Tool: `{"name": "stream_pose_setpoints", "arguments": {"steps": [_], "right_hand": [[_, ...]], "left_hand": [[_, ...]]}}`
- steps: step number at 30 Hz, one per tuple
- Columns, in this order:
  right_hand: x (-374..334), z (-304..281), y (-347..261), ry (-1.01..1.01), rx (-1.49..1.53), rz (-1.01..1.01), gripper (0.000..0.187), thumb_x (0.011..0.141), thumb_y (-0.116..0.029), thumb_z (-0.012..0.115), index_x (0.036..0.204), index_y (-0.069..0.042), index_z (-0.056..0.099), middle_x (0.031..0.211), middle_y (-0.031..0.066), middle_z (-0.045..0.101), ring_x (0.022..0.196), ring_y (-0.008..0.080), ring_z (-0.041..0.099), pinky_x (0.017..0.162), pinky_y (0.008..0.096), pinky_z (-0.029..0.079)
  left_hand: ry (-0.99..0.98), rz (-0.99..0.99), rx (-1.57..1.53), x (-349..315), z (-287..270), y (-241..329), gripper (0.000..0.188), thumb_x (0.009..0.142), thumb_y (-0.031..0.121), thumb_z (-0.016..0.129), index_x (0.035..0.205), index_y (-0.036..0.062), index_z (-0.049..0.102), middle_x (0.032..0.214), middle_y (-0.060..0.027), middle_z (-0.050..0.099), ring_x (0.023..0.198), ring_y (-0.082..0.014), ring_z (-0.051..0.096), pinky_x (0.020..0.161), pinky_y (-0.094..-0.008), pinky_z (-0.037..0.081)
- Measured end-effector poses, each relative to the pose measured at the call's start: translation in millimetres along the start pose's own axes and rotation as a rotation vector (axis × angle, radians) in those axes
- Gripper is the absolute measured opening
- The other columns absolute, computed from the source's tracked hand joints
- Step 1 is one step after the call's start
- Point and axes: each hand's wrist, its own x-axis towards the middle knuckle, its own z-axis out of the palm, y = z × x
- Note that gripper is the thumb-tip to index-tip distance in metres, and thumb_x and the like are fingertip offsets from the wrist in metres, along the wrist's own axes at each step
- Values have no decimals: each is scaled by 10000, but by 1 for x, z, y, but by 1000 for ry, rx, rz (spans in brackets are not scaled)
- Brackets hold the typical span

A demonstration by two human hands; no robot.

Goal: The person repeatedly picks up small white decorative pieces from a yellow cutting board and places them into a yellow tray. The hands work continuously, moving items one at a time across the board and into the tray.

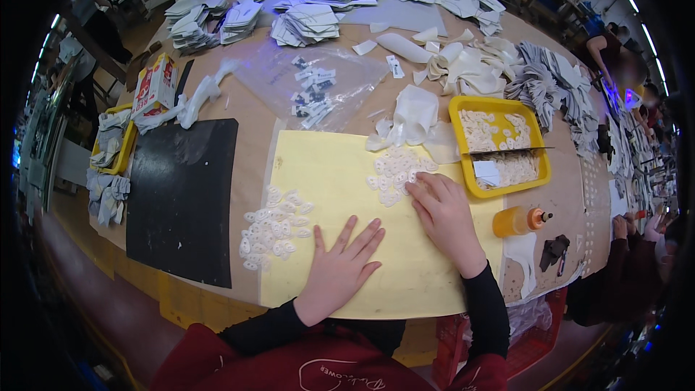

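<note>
Small white pieces [394, 166], flat and roundish with holes in them, are spread in two clusters on a yellow sheet [409, 275], one near its far right part and one, the left cluster [271, 235], laid across its left edge. At the former, the fingertips of the right hand [443, 213] are set down on the near right margin; the fingers are bent close together, but whether a piece is pinched in that grip cannot be told. By the left hand [339, 269] nothing is grasped: it is laid flat, fingers spread, the little finger just beside the left cluster. The step in hand is judged to be the handling of pieces at the right-hand cluster; for the next move, a light fingertip pinch on a single piece would be called for, without neighbours being dragged. Room for moving is offered by the yellow strip between the clusters. On the right, reach is bounded by the wall of a yellow tray [456, 119], past which a divider [510, 151] is extended, and by an orange bottle [511, 221]; beyond, by white fabric [416, 112]; leftward, across the brown-covered counter [250, 159], by a black board [184, 195].
</note>
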Motion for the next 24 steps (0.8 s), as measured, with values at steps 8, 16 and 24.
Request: {"name": "stream_pose_setpoints", "arguments": {"steps": [8,16,24], "right_hand": [[-6,-2,-8,-72,54,-106,303,857,-110,765,1154,-63,728,1116,67,682,1091,264,634,997,424,484],[0,0,-24,-19,140,-46,216,849,-80,778,1062,-52,753,1012,67,669,1005,280,629,959,428,482],[-5,-8,-19,-126,148,-129,175,851,-89,762,1025,-74,753,979,46,647,978,245,620,998,409,473]], "left_hand": [[-12,-265,147,-54,-26,-53,696,1041,494,557,1619,139,402,1724,-8,310,1604,-383,207,1080,-889,20],[96,-101,-129,-28,-32,-17,606,1031,378,622,1549,92,491,1686,-98,367,1586,-418,237,1144,-819,-16],[106,71,-255,6,-19,-7,501,1029,291,649,1487,105,569,1609,-73,483,1553,-411,324,1212,-749,10]]}}
